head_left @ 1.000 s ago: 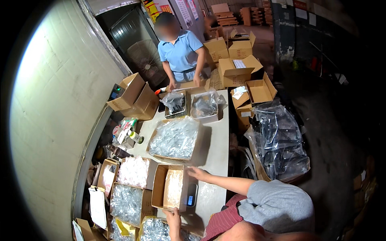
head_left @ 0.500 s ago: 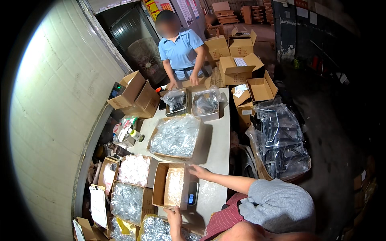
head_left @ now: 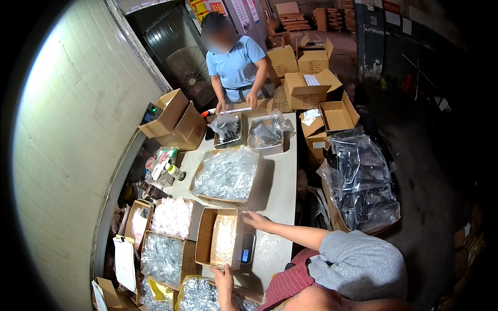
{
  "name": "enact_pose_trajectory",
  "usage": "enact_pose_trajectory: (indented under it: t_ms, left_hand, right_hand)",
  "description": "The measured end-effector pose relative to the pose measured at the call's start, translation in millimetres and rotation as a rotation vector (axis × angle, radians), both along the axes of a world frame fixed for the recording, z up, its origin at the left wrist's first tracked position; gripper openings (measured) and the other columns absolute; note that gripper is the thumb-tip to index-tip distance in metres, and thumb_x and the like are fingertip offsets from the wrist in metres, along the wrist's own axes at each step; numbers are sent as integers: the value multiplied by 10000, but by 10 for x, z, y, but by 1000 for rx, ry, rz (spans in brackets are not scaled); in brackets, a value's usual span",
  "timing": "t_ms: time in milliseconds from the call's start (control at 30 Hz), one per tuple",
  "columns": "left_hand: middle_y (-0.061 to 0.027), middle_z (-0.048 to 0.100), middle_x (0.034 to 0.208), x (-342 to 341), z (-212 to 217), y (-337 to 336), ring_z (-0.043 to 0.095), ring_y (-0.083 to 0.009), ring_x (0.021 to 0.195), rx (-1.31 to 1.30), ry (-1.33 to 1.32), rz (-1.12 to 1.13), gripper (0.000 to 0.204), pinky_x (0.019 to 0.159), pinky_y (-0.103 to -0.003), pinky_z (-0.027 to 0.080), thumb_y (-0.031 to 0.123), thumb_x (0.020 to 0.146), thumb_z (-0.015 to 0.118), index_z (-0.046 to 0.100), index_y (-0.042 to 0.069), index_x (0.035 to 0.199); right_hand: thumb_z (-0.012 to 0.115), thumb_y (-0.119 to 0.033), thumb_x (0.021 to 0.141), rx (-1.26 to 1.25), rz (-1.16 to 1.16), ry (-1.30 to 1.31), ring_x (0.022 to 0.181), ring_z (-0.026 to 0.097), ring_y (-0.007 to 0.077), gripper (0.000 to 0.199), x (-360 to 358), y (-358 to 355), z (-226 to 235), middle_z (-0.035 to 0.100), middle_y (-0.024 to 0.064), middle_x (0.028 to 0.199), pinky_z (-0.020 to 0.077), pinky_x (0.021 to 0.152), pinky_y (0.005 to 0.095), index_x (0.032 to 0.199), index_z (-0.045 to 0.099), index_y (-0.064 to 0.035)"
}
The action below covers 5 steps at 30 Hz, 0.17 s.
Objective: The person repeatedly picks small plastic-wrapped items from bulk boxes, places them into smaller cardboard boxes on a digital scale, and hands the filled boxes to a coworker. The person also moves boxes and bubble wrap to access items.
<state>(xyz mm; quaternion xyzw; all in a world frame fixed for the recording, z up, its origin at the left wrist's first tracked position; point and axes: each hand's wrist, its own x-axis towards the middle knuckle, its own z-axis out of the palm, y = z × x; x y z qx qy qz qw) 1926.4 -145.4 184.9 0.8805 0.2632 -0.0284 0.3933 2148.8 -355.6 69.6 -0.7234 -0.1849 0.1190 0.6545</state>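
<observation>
An open cardboard box (head_left: pixel 205 237) is tilted so that its inside shows, with shiny clear tape or film along its bottom. My right hand (head_left: pixel 255 221) holds its far right corner, and my left hand (head_left: pixel 224 280) grips its near edge, thumb at the rim. Half hidden by the box, a small scale (head_left: pixel 248 248) with a lit blue display is on the table. I cannot tell whether the box rests on it. Just beyond is a larger carton (head_left: pixel 249 199) filled with clear plastic bags.
A co-worker (head_left: pixel 236 67) stands at the far end of the pale table (head_left: pixel 277 192), by two small boxes of bagged parts. Cartons of clear packets (head_left: pixel 163 259) crowd the left. A carton of black bagged parts (head_left: pixel 360 181) stands off the table's right edge.
The co-worker's head has bent lower, and a thin white item now shows near their hands. My hands and the box stay almost in place.
</observation>
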Motion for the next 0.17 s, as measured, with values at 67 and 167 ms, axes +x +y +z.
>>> enact_pose_trajectory:
  t_ms: [67,167]
  left_hand:
    - [-438,519,1209,-10,23,-5,530,-509,1164,1,8,6,889,991,-437,412,349,952,536,48,-227,1419]
    - [-428,523,1217,-12,-61,36,528,-507,1171,-16,-19,1,909,994,-433,413,359,950,541,27,-222,1423]
  right_hand:
    - [529,-440,996,15,28,43,1205,532,204,533,1,3,24,598,149,1269,388,1029,329,1350,500,-43]
    - [535,-449,991,34,40,49,1227,519,208,544,16,0,5,588,148,1287,373,1047,326,1359,495,-50]
